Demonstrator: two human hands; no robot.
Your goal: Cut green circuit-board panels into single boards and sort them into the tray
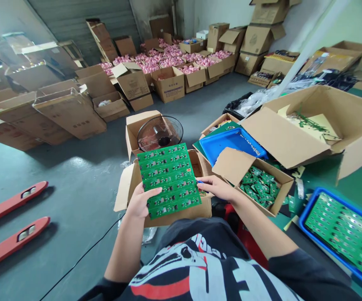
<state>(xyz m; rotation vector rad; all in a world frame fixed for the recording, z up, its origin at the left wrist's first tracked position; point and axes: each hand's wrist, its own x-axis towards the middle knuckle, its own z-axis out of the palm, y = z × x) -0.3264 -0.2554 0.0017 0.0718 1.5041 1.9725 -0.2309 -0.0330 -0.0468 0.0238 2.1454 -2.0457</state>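
Observation:
A green circuit board panel [169,179] with several rows of small boards is held over an open cardboard box [200,209] on the floor. My left hand [141,202] grips its lower left corner, thumb on top. My right hand [215,187] pinches the panel's right edge, and something small and blue shows at the fingertips. A smaller carton [231,165] to the right holds loose single green boards [259,187].
A blue tray [231,142] and a large open carton [353,113] sit on the green table at right; another blue tray [309,209] holds board panels. A fan [159,133] stands behind the box. Red pallet-jack forks [11,225] lie left. Stacked cartons fill the back.

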